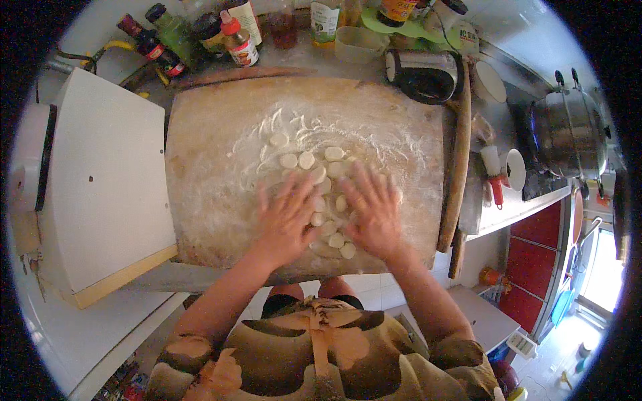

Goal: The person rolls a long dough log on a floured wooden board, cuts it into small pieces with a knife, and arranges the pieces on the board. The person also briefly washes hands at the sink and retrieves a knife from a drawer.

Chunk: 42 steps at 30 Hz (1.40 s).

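Several small round pieces of dough lie scattered over a floured wooden board. Loose white flour is smeared across the board's far middle. My left hand is spread flat, palm down, over the left side of the pieces. On the right side my right hand lies likewise, fingers apart and slightly blurred. Between the two hands more dough pieces show, some of them near my thumbs. What lies under my palms is hidden.
Sauce bottles line the counter behind the board. A black and white appliance stands at the far right corner. One wooden rolling pin lies along the right edge. Farther right are a red-handled brush and a steel pot. A white box borders the left.
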Tool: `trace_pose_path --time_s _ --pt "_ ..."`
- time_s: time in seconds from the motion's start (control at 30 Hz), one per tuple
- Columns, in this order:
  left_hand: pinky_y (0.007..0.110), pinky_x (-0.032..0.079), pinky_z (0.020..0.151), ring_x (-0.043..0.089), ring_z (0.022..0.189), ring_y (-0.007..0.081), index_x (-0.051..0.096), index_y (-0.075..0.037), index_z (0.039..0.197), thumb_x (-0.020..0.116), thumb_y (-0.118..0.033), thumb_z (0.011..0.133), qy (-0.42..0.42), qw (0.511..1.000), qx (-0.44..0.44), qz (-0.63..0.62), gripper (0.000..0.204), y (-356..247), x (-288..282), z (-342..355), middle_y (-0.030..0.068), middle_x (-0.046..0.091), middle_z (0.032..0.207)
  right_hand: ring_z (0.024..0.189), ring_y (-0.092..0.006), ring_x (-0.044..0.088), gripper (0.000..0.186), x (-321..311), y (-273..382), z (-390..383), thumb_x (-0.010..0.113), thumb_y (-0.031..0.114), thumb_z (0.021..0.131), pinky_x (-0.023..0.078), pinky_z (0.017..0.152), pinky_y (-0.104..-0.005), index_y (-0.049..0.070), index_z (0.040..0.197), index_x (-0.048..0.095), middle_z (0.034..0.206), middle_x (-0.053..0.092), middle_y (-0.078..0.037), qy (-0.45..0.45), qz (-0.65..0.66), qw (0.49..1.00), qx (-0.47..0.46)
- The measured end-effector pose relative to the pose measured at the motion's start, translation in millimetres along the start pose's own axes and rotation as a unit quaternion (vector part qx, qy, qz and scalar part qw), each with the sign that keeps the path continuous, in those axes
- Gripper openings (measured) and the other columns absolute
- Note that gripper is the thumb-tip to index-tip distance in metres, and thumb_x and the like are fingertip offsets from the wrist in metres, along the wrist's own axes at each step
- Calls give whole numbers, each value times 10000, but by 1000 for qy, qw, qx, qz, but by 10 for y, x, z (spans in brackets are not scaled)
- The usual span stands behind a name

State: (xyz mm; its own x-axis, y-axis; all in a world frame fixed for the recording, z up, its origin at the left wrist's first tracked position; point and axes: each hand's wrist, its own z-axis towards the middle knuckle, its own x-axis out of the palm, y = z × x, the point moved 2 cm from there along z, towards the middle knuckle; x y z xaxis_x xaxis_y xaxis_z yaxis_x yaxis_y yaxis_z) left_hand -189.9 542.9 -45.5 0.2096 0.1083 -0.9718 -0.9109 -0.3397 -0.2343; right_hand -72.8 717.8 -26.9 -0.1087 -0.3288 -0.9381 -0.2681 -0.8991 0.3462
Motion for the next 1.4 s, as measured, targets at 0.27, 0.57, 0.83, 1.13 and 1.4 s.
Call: trace_pose_path --time_s 0.27,0.57,0.83,1.13,1.4 --pt "700 80 1106 194 1473 312 429 -180 1456 618 -557 790 -25 995 35 -94 789 -75 -330 78 84 266 1581 1443 -346 247 813 6 -27 107 716 389 777 170 1152 -584 193 1481 361 1585 252 -89 -16 25 999 -14" --pt "650 113 1130 230 1462 297 423 -194 1453 661 -407 829 -27 995 20 -94 700 -95 -133 36 45 337 1547 1427 -353 279 853 60 -7 -42 728 278 756 178 1158 -569 194 1504 326 1593 231 -85 -25 -9 999 -27" --pt "626 193 1121 251 1449 312 440 -112 1425 609 -380 890 -114 992 -36 -28 622 471 -169 648 75 354 1531 1402 -342 325 780 120 -66 478 699 332 798 187 1160 -546 167 1483 364 1569 280 -110 -70 2 998 -2" --pt "661 154 1118 255 1448 319 368 -137 1478 602 -359 882 -44 998 -50 -5 677 235 -161 90 79 340 1544 1406 -292 329 627 103 163 233 645 297 833 227 1138 -552 202 1420 447 1566 292 -70 -24 26 998 -45" --pt "667 133 1112 243 1450 347 304 -132 1509 618 -394 868 -139 976 -136 -99 760 486 -196 -47 141 286 1561 1386 -318 357 670 11 -144 118 630 225 849 197 1167 -516 150 1465 379 1532 348 -122 -53 34 998 -27"
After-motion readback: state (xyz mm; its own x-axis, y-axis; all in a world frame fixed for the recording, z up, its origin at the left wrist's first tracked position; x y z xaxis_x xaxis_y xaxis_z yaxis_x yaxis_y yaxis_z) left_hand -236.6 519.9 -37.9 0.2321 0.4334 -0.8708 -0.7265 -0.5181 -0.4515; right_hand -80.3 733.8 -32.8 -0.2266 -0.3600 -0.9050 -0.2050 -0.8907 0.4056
